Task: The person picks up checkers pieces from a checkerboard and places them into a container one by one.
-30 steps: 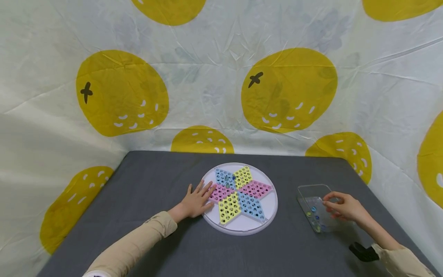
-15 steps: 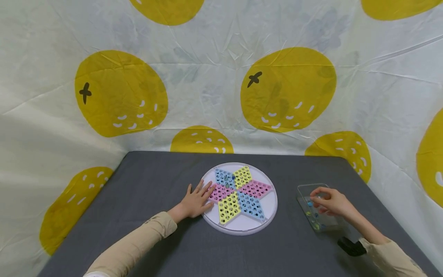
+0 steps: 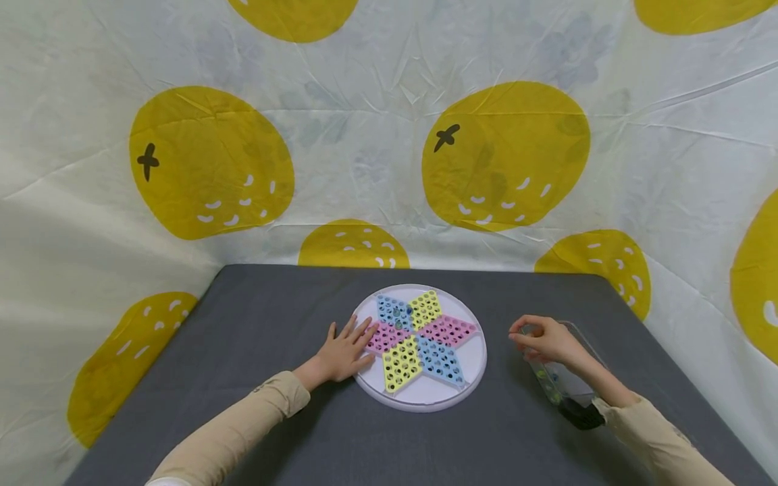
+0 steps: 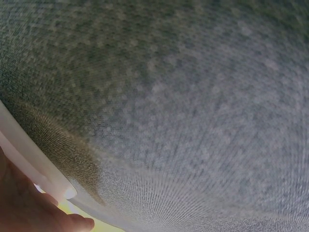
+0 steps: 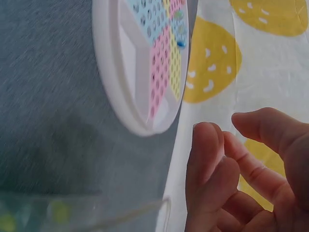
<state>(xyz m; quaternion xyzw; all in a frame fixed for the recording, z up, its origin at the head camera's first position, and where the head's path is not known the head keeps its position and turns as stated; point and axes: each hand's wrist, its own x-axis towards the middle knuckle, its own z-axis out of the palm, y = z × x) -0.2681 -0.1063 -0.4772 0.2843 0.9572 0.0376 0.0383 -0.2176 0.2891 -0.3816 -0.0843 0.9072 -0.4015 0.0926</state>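
Note:
A round white Chinese checkers board (image 3: 471,352), with a star of pink, yellow and blue holed points, lies mid-table. My left hand (image 3: 342,351) rests on its left edge, fingers spread over the rim; the left wrist view catches only fingertips (image 4: 79,221) by the white rim (image 4: 36,162). Several marbles (image 3: 398,313) sit in the far-left blue point. Over the left side of a clear plastic box (image 3: 576,381), my right hand (image 3: 550,337) has curled fingers, thumb near index. In the right wrist view, no marble shows between these fingertips (image 5: 246,121); something small could be hidden.
Green and yellowish marbles (image 3: 550,390) lie in the box, partly behind the right forearm. A black wrist strap (image 3: 580,413) hangs low beside the box. The dark grey tablecloth (image 3: 292,304) ends at a white sheet (image 3: 377,169) with yellow fruit prints.
My right hand has moved left from above the inside of the box to its left side, toward the board. The left hand and the board have stayed in place.

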